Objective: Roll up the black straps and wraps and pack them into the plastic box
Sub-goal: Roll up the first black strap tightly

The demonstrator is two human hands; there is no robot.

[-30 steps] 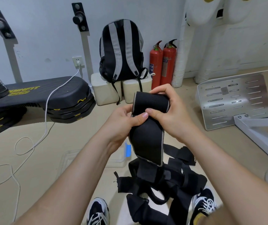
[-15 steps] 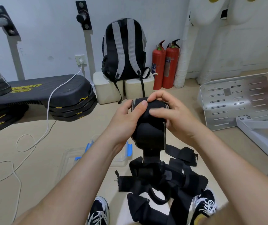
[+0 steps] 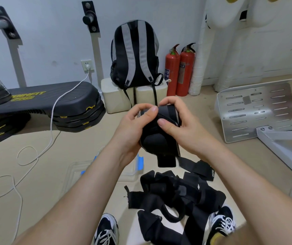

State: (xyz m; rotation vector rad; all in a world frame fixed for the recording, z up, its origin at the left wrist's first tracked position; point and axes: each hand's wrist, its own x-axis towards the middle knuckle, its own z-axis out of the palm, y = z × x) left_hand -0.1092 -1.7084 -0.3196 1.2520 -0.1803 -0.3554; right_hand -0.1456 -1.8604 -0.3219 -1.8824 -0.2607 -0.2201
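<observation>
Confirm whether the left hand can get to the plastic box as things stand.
Probably yes, once freed: the plastic box sits on the floor just under the left forearm, nothing between. But left hand and right hand both grip the wrap.

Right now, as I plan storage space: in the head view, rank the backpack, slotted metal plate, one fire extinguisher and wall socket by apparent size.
1. The slotted metal plate and the backpack: about alike; the plate lies nearer, so unranked.
2. The fire extinguisher.
3. The wall socket.
</observation>
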